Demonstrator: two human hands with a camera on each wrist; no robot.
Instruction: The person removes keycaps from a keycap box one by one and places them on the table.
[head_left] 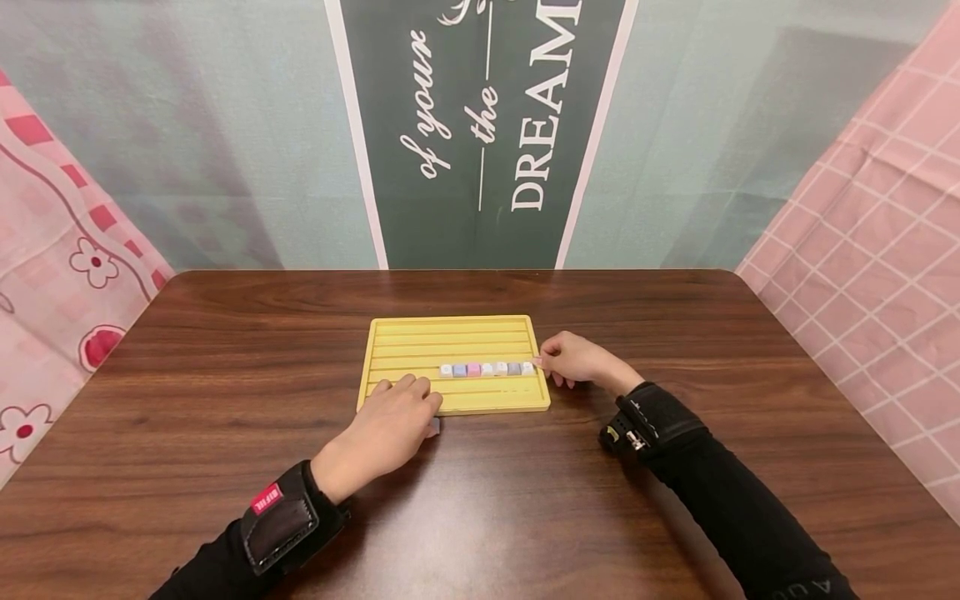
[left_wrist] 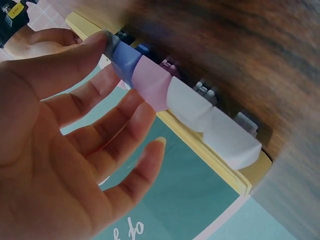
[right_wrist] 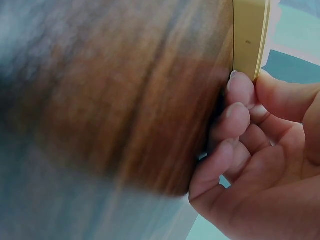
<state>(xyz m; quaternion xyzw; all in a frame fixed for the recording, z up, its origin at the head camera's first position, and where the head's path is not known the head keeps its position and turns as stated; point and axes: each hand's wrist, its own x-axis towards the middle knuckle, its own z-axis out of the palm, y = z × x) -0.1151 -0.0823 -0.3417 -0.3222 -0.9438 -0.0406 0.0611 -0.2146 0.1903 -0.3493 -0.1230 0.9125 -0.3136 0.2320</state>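
Observation:
My left hand (head_left: 397, 417) is at the front left of a yellow grooved tray (head_left: 420, 340). Its thumb and index finger pinch a grey keycap (left_wrist: 111, 44) at one end of a row along the tray's front side. Beside that sit a blue keycap (left_wrist: 126, 62), a pink keycap (left_wrist: 151, 82) and two white keycaps (left_wrist: 189, 102), their stems showing; the head view mostly hides this row under the hand. My right hand (head_left: 573, 360) grips the tray's right edge between thumb and index finger, its other fingers curled below.
On the tray, a row of several keycaps (head_left: 473, 369) in white, blue, pink and grey runs along one groove to the right edge. The brown wooden table (head_left: 675, 350) extends around it. Behind the table hangs a printed cloth (head_left: 480, 233).

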